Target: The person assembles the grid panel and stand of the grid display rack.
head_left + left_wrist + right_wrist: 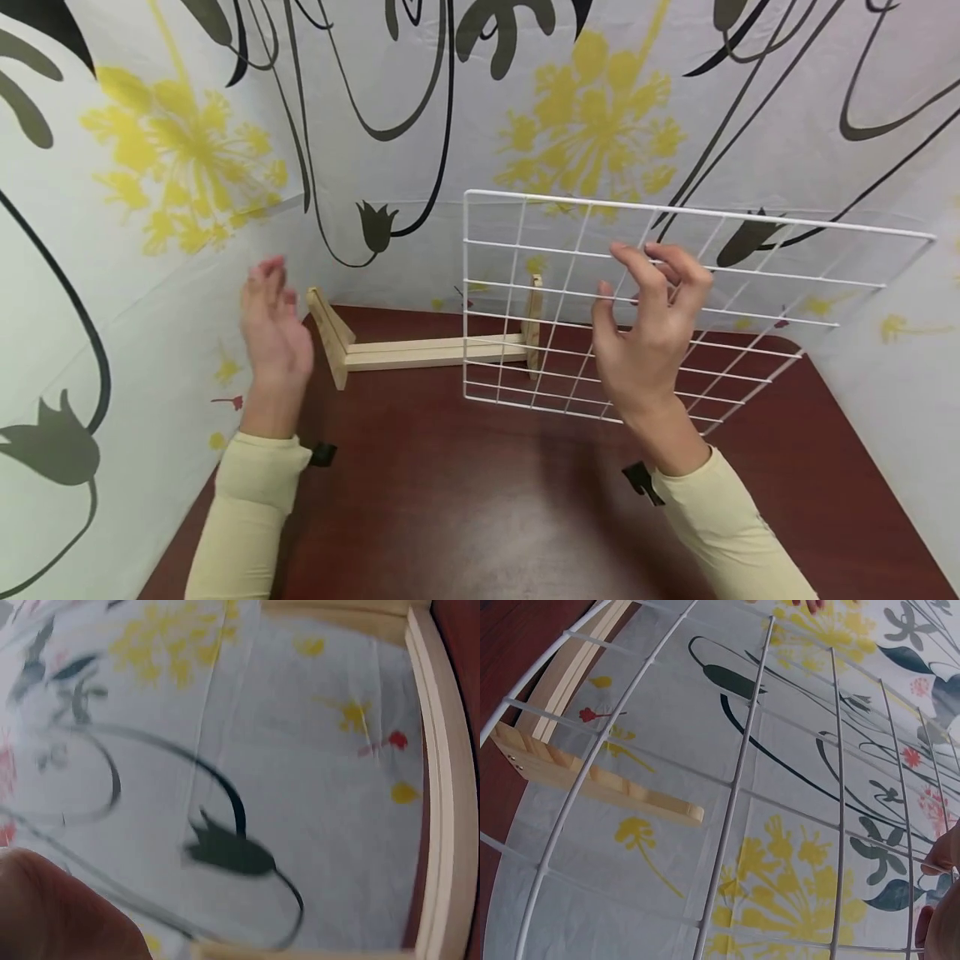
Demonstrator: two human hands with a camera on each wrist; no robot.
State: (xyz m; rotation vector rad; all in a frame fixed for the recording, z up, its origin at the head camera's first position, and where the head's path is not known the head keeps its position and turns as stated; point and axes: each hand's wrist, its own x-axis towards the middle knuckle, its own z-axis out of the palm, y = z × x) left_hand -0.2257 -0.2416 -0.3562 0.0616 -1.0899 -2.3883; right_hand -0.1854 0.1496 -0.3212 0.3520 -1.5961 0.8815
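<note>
My right hand [648, 342] holds a white wire grid panel [570, 294] up off the table, its fingers curled at the wires. In the right wrist view the fingertips [943, 855] meet the grid at the right edge. Beyond the panel's left part stands a light wooden frame [420, 354], two uprights joined by a low crossbar; some of it shows through the mesh. My left hand [276, 333] is raised just left of this frame, holding nothing, its fingers loosely extended. In the left wrist view, one blurred digit [60, 911] shows at the lower left, apart from the wood.
A dark red-brown table [450, 483] lies under both hands. White cloth walls [420, 167] with yellow flowers and grey plant prints rise at the back and sides. A black strap end [642, 483] juts from the right wrist, another black piece [322, 454] from the left.
</note>
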